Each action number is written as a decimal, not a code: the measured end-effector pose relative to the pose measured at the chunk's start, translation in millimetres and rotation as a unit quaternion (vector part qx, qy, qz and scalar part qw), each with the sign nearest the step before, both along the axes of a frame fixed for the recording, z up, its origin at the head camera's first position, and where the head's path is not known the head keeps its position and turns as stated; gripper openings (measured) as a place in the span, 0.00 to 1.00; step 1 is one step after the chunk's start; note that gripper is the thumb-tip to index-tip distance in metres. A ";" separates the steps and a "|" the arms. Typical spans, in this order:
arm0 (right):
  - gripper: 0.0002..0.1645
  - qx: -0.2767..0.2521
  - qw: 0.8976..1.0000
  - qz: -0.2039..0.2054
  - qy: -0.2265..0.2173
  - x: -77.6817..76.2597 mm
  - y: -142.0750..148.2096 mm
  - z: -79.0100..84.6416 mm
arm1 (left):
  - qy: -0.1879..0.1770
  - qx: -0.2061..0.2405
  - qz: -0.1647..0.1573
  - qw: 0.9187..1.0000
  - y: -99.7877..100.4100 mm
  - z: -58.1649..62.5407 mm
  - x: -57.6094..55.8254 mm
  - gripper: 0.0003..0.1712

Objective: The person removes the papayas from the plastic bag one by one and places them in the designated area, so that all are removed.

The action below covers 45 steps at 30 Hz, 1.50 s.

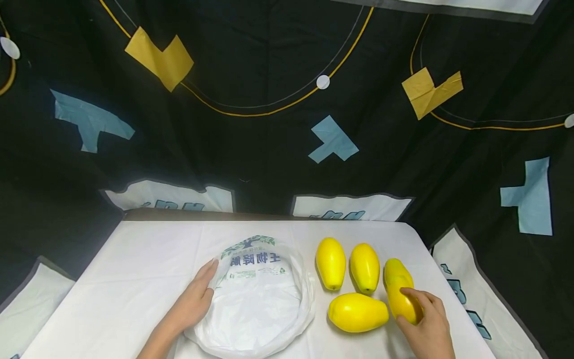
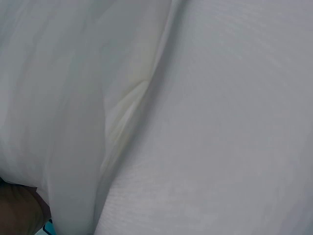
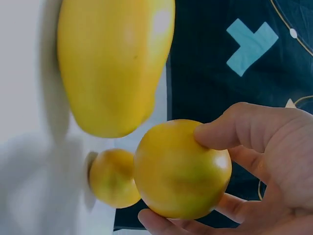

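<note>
A white plastic bag (image 1: 251, 309) with green and blue print lies on the white table, its mouth spread in a ring. My left hand (image 1: 193, 299) touches the bag's left rim, fingers extended; whether it pinches the film I cannot tell. In the left wrist view the bag's film (image 2: 73, 98) hides most of that hand (image 2: 19, 210). My right hand (image 1: 426, 324) grips a yellow papaya (image 3: 183, 169), thumb on one side and fingers round the other. Just beyond lies another papaya (image 3: 115, 178). A sideways papaya (image 1: 358, 312) lies left of the right hand.
Two more papayas, one (image 1: 331, 263) beside the other (image 1: 364, 268), lie behind the sideways one, right of the bag. The table's far edge (image 1: 269, 219) meets a black cloth backdrop (image 1: 251, 149) with coloured patches.
</note>
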State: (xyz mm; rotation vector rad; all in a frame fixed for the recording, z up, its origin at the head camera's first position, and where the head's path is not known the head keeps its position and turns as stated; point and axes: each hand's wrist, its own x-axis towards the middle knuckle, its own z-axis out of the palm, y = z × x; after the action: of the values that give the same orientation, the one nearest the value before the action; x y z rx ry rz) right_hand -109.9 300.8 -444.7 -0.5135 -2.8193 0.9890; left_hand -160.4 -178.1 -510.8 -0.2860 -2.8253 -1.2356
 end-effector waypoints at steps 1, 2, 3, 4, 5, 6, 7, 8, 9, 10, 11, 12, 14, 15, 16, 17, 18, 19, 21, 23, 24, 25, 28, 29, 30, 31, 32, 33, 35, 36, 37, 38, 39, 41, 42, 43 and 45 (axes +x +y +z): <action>0.37 0.000 1.000 0.000 -0.005 0.0 1.0 -1.4 | -0.001 0.000 -0.001 1.000 0.0 0.0 0.0 0.34; 0.37 -0.001 1.000 0.001 -0.010 0.1 1.9 -2.7 | 0.000 0.000 -0.001 1.000 -0.1 -0.1 -0.1 0.34; 0.36 -0.001 1.000 0.002 -0.015 0.1 2.8 -4.0 | -0.001 0.000 -0.001 1.000 -0.1 -0.1 -0.1 0.34; 0.36 -0.002 1.000 0.003 -0.021 0.0 3.7 -5.3 | -0.001 -0.001 -0.001 1.000 -0.2 -0.1 -0.1 0.34; 0.36 -0.003 1.000 0.003 -0.026 -0.1 4.4 -6.5 | -0.001 -0.001 -0.001 1.000 -0.2 -0.1 -0.2 0.34; 0.36 -0.004 1.000 0.003 -0.030 -0.3 5.0 -7.7 | -0.002 -0.002 -0.001 1.000 -0.2 -0.1 -0.2 0.34; 0.36 -0.004 0.999 0.003 -0.034 -0.5 5.5 -8.8 | -0.003 -0.001 -0.001 1.000 -0.3 0.0 -0.3 0.35; 0.36 -0.004 0.999 0.003 -0.038 -0.8 5.9 -9.7 | -0.003 -0.001 -0.001 1.000 -0.3 0.0 -0.3 0.35; 0.36 -0.004 0.999 0.004 -0.041 -1.2 6.1 -10.5 | -0.004 0.000 -0.001 1.000 -0.2 0.1 -0.3 0.34; 0.36 -0.003 0.999 0.007 -0.045 -1.6 6.4 -11.3 | -0.004 0.000 -0.001 1.000 -0.2 0.1 -0.3 0.34; 0.36 -0.002 0.999 0.010 -0.049 -2.0 6.8 -12.0 | -0.004 0.000 -0.001 1.000 -0.1 0.1 -0.3 0.34; 0.36 -0.001 0.999 0.013 -0.053 -2.4 7.3 -12.9 | -0.004 0.000 -0.001 1.000 0.0 0.2 -0.2 0.34; 0.36 -0.002 0.998 0.017 -0.063 -2.7 8.3 -14.7 | -0.004 0.000 0.000 1.000 0.3 0.1 -0.1 0.34; 0.36 -0.003 0.998 0.020 -0.067 -3.1 9.1 -15.7 | -0.004 0.000 0.000 1.000 0.5 0.1 0.0 0.34; 0.36 -0.003 0.997 0.022 -0.071 -3.1 9.9 -17.1 | -0.004 0.000 0.000 1.000 0.7 0.0 0.3 0.34; 0.36 -0.004 0.997 0.022 -0.075 -3.1 10.6 -18.4 | -0.005 0.000 0.000 1.000 0.9 -0.1 0.5 0.34; 0.36 -0.004 0.997 0.023 -0.079 -3.3 11.4 -20.0 | -0.005 0.001 0.000 1.000 1.1 -0.1 0.7 0.34; 0.36 -0.004 0.996 0.025 -0.081 -3.7 12.2 -21.5 | -0.006 0.001 0.000 1.000 1.4 -0.1 1.0 0.35; 0.36 -0.005 0.996 0.028 -0.087 -4.6 13.7 -24.7 | -0.006 0.001 0.000 1.000 1.7 0.1 1.3 0.35; 0.36 -0.006 0.995 0.029 -0.097 -5.6 14.7 -27.9 | -0.006 0.003 0.001 1.000 1.7 0.4 1.6 0.34; 0.36 -0.006 0.995 0.029 -0.100 -6.3 15.0 -29.4 | -0.005 0.001 0.002 1.000 1.7 0.5 1.5 0.34; 0.36 -0.006 0.994 0.029 -0.103 -6.8 15.3 -30.7 | -0.005 0.001 0.002 1.000 1.7 0.5 1.5 0.35; 0.36 -0.005 0.994 0.026 -0.111 -8.1 15.4 -33.5 | -0.004 -0.002 0.004 1.000 1.6 0.7 1.1 0.35; 0.36 -0.004 0.993 0.026 -0.111 -8.4 15.2 -33.8 | -0.004 -0.003 0.004 1.000 1.5 0.8 1.0 0.35; 0.36 -0.002 0.993 0.026 -0.111 -8.5 15.0 -33.8 | -0.004 -0.004 0.005 1.000 1.5 0.9 0.8 0.35; 0.36 -0.001 0.994 0.026 -0.111 -8.6 14.6 -33.3 | -0.004 -0.003 0.005 1.000 1.4 1.2 0.6 0.35; 0.36 0.000 0.994 0.027 -0.110 -8.5 14.1 -32.4 | -0.004 -0.002 0.004 1.000 1.3 1.5 0.4 0.35; 0.36 0.000 0.994 0.027 -0.110 -8.2 13.4 -31.4 | -0.005 -0.001 0.003 1.000 1.2 1.9 0.2 0.35; 0.36 0.002 0.994 0.028 -0.107 -6.8 11.6 -28.5 | -0.005 0.000 0.001 1.000 1.0 2.3 -0.3 0.35; 0.36 0.006 0.994 0.029 -0.104 -6.2 10.8 -26.8 | -0.005 0.001 0.001 1.000 1.0 2.5 -0.5 0.35; 0.36 0.009 0.994 0.027 -0.102 -5.3 9.7 -25.0 | -0.005 0.001 0.001 1.000 0.9 2.5 -0.7 0.35; 0.37 0.014 0.995 0.027 -0.100 -4.3 9.0 -23.2 | -0.005 0.000 0.001 1.000 1.0 2.6 -0.8 0.34; 0.37 0.018 0.995 0.023 -0.096 -3.4 8.0 -21.1 | -0.006 -0.001 0.002 1.000 1.0 2.5 -0.8 0.34; 0.37 0.034 0.996 0.006 -0.087 -1.7 5.7 -16.5 | -0.008 -0.002 0.004 1.000 1.1 2.1 -0.6 0.34; 0.37 0.042 0.996 -0.007 -0.080 -0.9 4.4 -14.3 | -0.009 -0.003 0.005 1.000 1.1 1.8 -0.4 0.34; 0.37 0.048 0.996 -0.022 -0.070 -0.1 3.0 -12.4 | -0.009 -0.004 0.006 1.000 1.2 1.5 -0.2 0.34; 0.37 0.058 0.996 -0.049 -0.045 0.6 -0.2 -8.8 | -0.008 -0.005 0.005 1.000 1.1 0.7 0.4 0.34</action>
State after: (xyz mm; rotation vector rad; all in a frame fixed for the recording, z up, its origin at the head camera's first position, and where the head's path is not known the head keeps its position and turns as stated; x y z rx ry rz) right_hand -109.3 300.6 -453.4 -0.6916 -2.8773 0.7977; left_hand -160.0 -177.0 -510.2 -0.2626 -2.8434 -1.2292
